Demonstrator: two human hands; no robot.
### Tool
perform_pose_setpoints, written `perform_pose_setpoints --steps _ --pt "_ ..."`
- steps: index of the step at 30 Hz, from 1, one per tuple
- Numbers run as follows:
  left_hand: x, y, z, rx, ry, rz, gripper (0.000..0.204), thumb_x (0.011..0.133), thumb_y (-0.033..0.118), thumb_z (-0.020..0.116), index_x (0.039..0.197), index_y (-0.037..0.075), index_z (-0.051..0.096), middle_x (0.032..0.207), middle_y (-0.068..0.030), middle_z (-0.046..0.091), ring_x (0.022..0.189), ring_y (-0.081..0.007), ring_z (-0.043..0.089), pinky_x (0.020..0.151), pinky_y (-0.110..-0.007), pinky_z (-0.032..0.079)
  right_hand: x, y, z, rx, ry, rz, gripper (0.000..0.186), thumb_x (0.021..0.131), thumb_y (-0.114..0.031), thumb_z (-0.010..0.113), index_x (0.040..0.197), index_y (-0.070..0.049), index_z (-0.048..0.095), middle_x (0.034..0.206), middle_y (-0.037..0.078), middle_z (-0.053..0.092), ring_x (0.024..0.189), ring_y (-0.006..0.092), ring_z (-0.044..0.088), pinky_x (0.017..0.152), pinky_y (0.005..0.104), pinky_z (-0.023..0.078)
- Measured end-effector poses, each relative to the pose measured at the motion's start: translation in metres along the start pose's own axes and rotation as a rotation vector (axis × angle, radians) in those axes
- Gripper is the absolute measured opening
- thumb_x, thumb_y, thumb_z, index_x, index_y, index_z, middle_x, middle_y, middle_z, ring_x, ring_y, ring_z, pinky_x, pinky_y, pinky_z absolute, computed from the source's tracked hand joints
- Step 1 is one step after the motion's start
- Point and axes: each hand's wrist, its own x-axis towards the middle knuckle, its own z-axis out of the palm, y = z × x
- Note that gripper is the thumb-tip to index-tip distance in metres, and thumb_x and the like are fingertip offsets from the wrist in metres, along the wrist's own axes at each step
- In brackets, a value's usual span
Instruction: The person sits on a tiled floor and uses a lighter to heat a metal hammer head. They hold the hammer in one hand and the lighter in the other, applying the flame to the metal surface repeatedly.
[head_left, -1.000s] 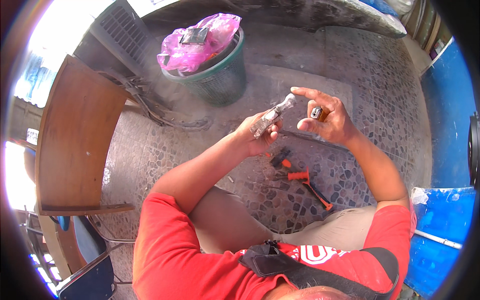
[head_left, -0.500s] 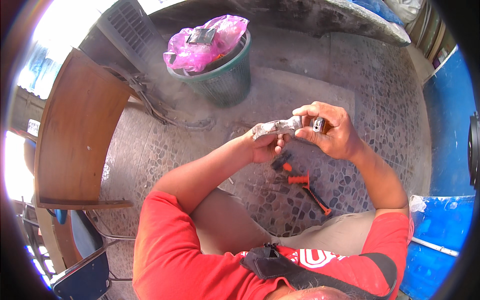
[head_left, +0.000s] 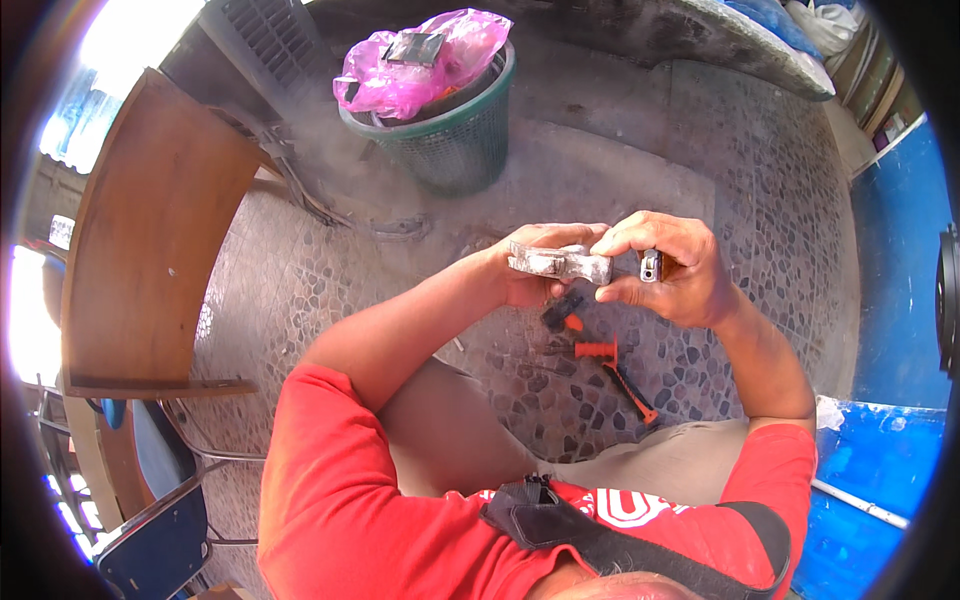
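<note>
My left hand is closed around a dusty, scuffed metal hammer, its head lying sideways across the hand; any handle is hidden. My right hand pinches the right end of that head between thumb and index finger, while its other fingers hold a small orange-and-silver tool that I cannot make out fully. On the floor below both hands lie a black-headed hammer with orange on it and a chisel with an orange guard, beside a black-and-orange handle.
A green basket holding a pink plastic bag stands ahead on the dusty tiled floor. A curved wooden panel and a chair are at left, blue panels and a blue container at right.
The hammer head has turned from diagonal to level. My right hand has moved slightly down and closed its thumb and index finger onto the head's end.
</note>
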Motion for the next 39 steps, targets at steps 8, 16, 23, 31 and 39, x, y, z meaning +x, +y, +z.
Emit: perform_pose_setpoints --steps 8,16,23,31,39 --pt "0.011 -0.008 -0.013 0.775 -0.077 0.490 0.050 0.101 0.022 0.053 0.147 0.006 0.043 0.109 -0.0073 0.065 0.076 -0.0105 0.067 0.049 -0.021 0.052 0.001 -0.003 0.005 0.042 -0.030 -0.029 0.039 0.068 -0.008 0.090 0.101 -0.002 0.070 0.097 0.011 0.072 0.090 0.0250 0.070 0.081 0.0353 0.056" --pt "0.012 0.003 -0.001 -0.099 -0.001 0.127 0.040 0.102 0.028 0.057 0.137 0.010 0.051 0.108 -0.0087 0.066 0.082 -0.0145 0.070 0.062 -0.032 0.060 -0.001 -0.008 0.002 0.020 -0.059 -0.011 0.039 0.070 0.001 0.084 0.106 -0.002 0.070 0.100 0.013 0.069 0.090 0.0248 0.069 0.078 0.0326 0.056" --pt "0.001 0.011 0.017 -0.076 0.227 0.327 0.043 0.099 0.021 0.064 0.141 0.012 0.055 0.083 0.0019 0.059 0.067 -0.0077 0.057 0.056 -0.026 0.049 -0.003 -0.001 0.004 0.028 -0.052 -0.010 0.034 0.071 0.000 0.082 0.102 -0.002 0.069 0.100 0.014 0.068 0.089 0.0230 0.069 0.076 0.0308 0.054" --pt "-0.003 0.012 0.022 -0.095 0.290 0.394 0.044 0.099 0.020 0.064 0.142 0.015 0.055 0.071 0.0028 0.053 0.059 -0.0081 0.052 0.051 -0.027 0.042 -0.004 0.004 0.005 0.031 -0.031 0.000 0.037 0.073 -0.002 0.085 0.106 -0.002 0.069 0.102 0.014 0.071 0.090 0.0239 0.070 0.078 0.0324 0.056" --pt "0.000 0.011 0.020 -0.116 0.372 0.418 0.044 0.098 0.023 0.064 0.140 0.012 0.055 0.082 0.0014 0.057 0.066 -0.0098 0.055 0.054 -0.026 0.043 -0.006 0.005 0.007 0.013 0.019 0.066 0.033 0.082 -0.009 0.081 0.111 -0.001 0.068 0.097 0.011 0.072 0.080 0.0162 0.068 0.071 0.0272 0.052"
